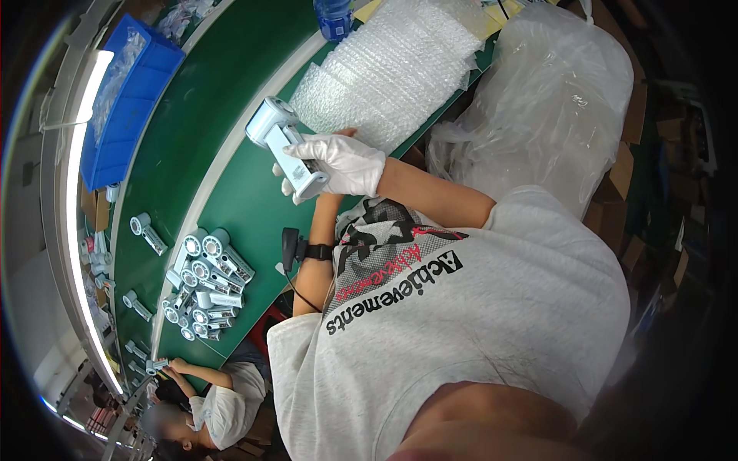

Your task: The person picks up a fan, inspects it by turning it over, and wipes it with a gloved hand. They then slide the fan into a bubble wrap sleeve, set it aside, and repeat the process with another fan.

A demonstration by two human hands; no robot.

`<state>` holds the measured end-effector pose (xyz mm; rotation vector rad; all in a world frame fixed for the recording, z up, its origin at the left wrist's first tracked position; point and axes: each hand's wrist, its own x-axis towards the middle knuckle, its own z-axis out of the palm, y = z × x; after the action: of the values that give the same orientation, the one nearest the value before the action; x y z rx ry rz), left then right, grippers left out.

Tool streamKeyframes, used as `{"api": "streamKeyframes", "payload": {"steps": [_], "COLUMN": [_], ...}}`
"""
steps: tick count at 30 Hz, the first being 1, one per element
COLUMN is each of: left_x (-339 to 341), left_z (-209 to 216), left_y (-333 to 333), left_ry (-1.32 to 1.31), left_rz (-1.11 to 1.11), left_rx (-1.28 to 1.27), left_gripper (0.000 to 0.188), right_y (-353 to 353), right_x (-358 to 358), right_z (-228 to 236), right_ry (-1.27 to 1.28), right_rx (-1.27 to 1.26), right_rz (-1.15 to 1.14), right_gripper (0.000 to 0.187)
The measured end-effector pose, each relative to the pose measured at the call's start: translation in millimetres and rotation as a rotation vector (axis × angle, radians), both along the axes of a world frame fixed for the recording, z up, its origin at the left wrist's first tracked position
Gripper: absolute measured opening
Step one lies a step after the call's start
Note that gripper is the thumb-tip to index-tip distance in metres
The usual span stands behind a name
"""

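A green table (246, 196) curves through the scene, a pale strip (229, 156) dividing its near part from a farther green lane. Beside it, on the right, bulges a big clear plastic bag (553, 100); what it holds cannot be made out. A stack of bubble-wrap sheets (392, 69) covers the table's far right end. Across the lane, a blue bin (127, 146) carries clear plastic packaging (127, 73). Open cardboard boxes (615, 180) stand behind the bag, and a lit tube lamp (74, 177) runs down the room's left side. At lower left a co-worker (238, 399) holds a pale-blue piece over the table. Near that person lies a heap of pale-blue devices (204, 284) with round heads, and single ones are spaced along the lane. The white-gloved right hand (346, 161) has its fingers wrapped around another light-blue device (280, 146), held above the table just beside the bubble wrap. The left hand is largely hidden behind it, so its grip cannot be told. Smallest is a blue bottle (334, 19) beside the sheets.
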<state>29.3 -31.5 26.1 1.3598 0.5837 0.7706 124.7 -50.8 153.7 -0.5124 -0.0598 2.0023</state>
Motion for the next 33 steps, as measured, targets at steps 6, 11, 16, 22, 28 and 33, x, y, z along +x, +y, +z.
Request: {"api": "streamKeyframes", "payload": {"steps": [6,11,16,22,28,33], "left_x": [-24.3,-26.6,-18.6,-23.5,-25.7,-23.1], "left_z": [-50.9,-4.7,-12.7,-30.6,-18.3,21.5], "left_y": [4.1,15.0,13.1,32.4,40.6,32.6], "left_ry": [0.978,0.755,0.672,0.966,0.702,0.578], "left_rz": [-0.296,0.012,0.19,0.111,0.37,0.388], "left_rx": [0.598,0.471,0.779,0.408,0.204,0.717], "left_gripper": [0.039,0.025,0.015,0.014,0.008,0.004], "right_y": [-13.5,-49.1,-60.8,-62.1,-39.8,-3.2], "right_x": [27.7,63.6,72.6,63.2,32.8,36.9], "right_z": [1.0,-26.2,-47.2,-77.8,-93.4,-73.3], "right_ry": [-0.217,-0.455,-0.526,-0.722,-0.773,-0.772], "right_rx": [0.221,0.238,0.204,0.127,0.047,-0.04], "right_rz": [-0.11,-0.042,0.018,0.181,0.141,0.316], "right_gripper": [0.053,0.065,0.061,0.055,0.048,0.037]}}
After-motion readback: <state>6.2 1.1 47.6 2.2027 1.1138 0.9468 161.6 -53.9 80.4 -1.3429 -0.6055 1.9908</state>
